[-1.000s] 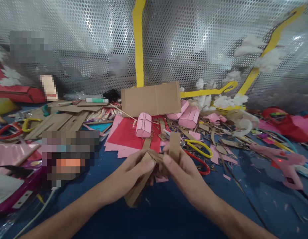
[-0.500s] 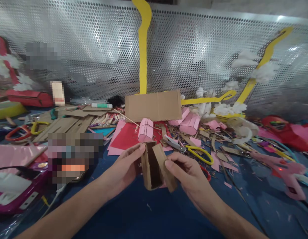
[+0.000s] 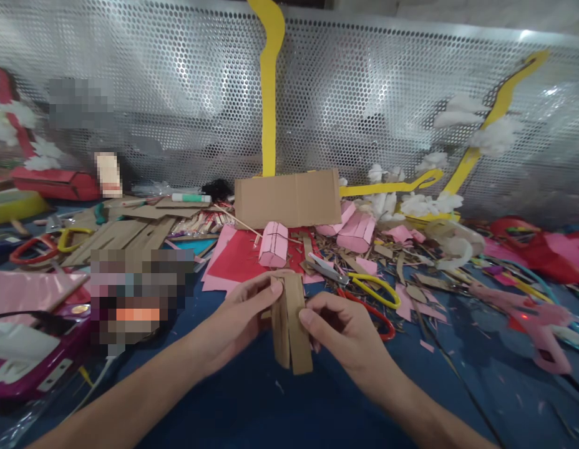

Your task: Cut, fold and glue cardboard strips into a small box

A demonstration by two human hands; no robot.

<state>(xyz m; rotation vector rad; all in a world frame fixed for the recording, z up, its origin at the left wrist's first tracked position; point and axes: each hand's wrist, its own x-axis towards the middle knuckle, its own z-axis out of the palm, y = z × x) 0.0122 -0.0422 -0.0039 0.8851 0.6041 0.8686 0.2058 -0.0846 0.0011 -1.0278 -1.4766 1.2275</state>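
A folded brown cardboard piece [image 3: 292, 327] stands upright between my two hands, above the blue table [image 3: 289, 405]. My left hand [image 3: 240, 318] grips its left side, thumb pressed on the top edge. My right hand [image 3: 339, 327] pinches its right flap, fingers curled. The flaps are pressed close together into a narrow shape.
Behind the hands lie red and pink paper sheets [image 3: 236, 259], a small pink paper box [image 3: 273, 244], a cardboard panel [image 3: 288, 198] and yellow-handled scissors [image 3: 364, 287]. Red-handled scissors [image 3: 371, 312] lie right of my right hand. Cardboard strips [image 3: 116, 234] are at the left. A perforated metal screen [image 3: 177, 106] closes the back.
The cardboard piece was spread open as a channel half a second ago; now its flaps are pressed together. Both hands stayed in place.
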